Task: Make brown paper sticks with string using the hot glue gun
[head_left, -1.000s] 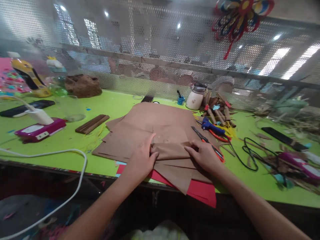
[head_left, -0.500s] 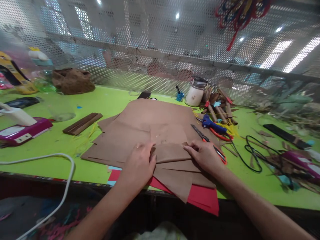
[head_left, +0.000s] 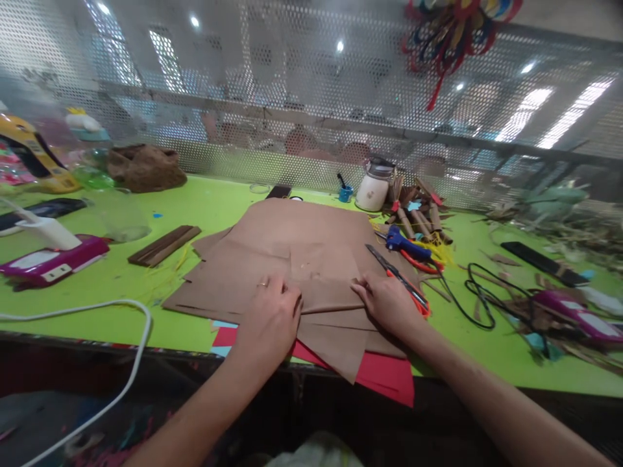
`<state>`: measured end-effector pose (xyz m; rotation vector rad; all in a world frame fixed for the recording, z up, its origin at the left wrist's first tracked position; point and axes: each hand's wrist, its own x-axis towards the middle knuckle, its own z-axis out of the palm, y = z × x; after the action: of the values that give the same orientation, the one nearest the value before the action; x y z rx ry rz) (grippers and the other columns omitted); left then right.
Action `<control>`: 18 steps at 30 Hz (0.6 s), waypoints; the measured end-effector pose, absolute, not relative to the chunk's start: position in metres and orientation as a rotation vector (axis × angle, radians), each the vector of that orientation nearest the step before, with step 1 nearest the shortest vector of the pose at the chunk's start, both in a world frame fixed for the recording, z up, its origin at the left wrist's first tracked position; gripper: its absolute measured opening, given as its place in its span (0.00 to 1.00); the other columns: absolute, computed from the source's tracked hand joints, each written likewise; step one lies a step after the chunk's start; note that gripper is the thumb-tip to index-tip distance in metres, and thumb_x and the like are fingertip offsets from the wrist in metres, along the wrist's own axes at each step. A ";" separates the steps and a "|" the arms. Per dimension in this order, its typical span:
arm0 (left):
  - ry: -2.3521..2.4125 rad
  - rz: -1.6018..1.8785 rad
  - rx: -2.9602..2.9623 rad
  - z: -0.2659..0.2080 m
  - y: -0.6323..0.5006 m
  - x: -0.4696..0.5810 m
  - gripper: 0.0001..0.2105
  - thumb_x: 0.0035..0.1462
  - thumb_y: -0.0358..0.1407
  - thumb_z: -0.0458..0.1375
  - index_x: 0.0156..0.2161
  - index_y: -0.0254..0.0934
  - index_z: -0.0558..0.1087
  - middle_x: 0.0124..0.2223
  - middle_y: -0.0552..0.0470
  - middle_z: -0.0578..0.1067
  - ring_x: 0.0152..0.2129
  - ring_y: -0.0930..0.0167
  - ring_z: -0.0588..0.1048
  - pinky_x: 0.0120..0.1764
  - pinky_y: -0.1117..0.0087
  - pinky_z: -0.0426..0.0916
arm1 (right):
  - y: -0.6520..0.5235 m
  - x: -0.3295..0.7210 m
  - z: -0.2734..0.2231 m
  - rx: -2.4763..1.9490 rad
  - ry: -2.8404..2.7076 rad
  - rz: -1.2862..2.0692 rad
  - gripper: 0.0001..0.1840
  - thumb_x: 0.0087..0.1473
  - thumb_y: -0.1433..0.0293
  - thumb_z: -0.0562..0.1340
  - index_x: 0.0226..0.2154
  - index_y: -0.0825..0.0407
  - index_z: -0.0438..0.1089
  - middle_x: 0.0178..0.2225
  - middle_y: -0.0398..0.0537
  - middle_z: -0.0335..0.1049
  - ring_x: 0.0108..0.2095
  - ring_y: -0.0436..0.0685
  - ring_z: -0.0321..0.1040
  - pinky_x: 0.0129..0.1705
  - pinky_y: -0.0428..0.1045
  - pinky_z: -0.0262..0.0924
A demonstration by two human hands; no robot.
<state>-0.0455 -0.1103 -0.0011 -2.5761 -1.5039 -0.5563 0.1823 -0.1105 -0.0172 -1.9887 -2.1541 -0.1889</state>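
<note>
A folded piece of brown paper lies on top of a stack of larger brown paper sheets. My left hand is closed at the left end of the folded piece, its fingers curled under. At the other end, my right hand pinches the paper's edge between thumb and fingers. Red paper pokes out beneath the stack at the table's front edge. Close by my right hand, scissors with orange handles rest on the sheets, beside a blue glue gun.
A purple power strip and white cable are at left, near folded brown strips. A white jug and rolled paper pieces stand behind. The glue gun's black cord loops at right, near a phone.
The view has shifted slightly, so everything sits a little differently in the picture. Both hands keep their places on the folded paper; the left fingers look more curled.
</note>
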 end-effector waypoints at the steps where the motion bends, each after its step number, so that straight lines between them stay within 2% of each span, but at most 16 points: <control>1: -1.485 -0.591 -2.576 0.000 -0.112 -0.043 0.10 0.60 0.29 0.47 0.35 0.34 0.71 0.41 0.42 0.68 0.35 0.64 0.68 0.39 0.60 0.66 | -0.110 0.182 -0.017 -1.995 -2.162 -0.198 0.14 0.61 0.63 0.52 0.32 0.53 0.67 0.27 0.53 0.75 0.29 0.58 0.72 0.29 0.48 0.50; 4: -1.257 -0.643 -2.761 0.003 -0.118 -0.031 0.14 0.57 0.22 0.44 0.40 0.34 0.70 0.49 0.42 0.66 0.40 0.67 0.69 0.43 0.63 0.67 | -0.110 0.182 -0.016 -2.013 -2.174 -0.200 0.13 0.60 0.63 0.53 0.32 0.53 0.68 0.28 0.53 0.75 0.29 0.59 0.72 0.28 0.48 0.50; 7: -1.059 -0.480 -2.960 0.001 -0.124 -0.018 0.15 0.55 0.19 0.44 0.42 0.31 0.69 0.44 0.43 0.71 0.39 0.67 0.70 0.42 0.65 0.67 | -0.109 0.182 -0.016 -2.018 -2.163 -0.188 0.13 0.59 0.63 0.54 0.32 0.53 0.69 0.28 0.53 0.75 0.30 0.58 0.72 0.29 0.48 0.51; 9: -1.040 -0.435 -2.945 -0.003 -0.127 -0.013 0.13 0.57 0.21 0.45 0.41 0.30 0.70 0.40 0.43 0.72 0.39 0.66 0.71 0.43 0.63 0.67 | -0.109 0.181 -0.016 -2.001 -2.148 -0.169 0.13 0.59 0.63 0.55 0.31 0.53 0.69 0.29 0.53 0.75 0.30 0.57 0.72 0.30 0.47 0.52; 14: -0.990 -0.490 -2.826 -0.010 -0.132 -0.012 0.13 0.63 0.33 0.45 0.44 0.29 0.69 0.42 0.40 0.72 0.41 0.63 0.71 0.45 0.60 0.65 | -0.106 0.184 -0.016 -1.946 -2.095 -0.088 0.14 0.58 0.62 0.56 0.29 0.53 0.70 0.27 0.51 0.75 0.29 0.56 0.71 0.30 0.47 0.53; 18: -0.951 -0.514 -2.823 -0.011 -0.134 -0.016 0.15 0.64 0.35 0.45 0.47 0.29 0.68 0.45 0.39 0.72 0.45 0.62 0.70 0.47 0.59 0.64 | -0.111 0.190 -0.012 -1.896 -2.004 -0.068 0.10 0.57 0.65 0.57 0.34 0.54 0.71 0.25 0.47 0.72 0.27 0.55 0.68 0.30 0.48 0.54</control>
<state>-0.0157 -0.1338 -0.0107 -2.8225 -0.9513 -0.5139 0.1903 -0.1106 -0.0115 -1.8960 -2.0037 -0.0681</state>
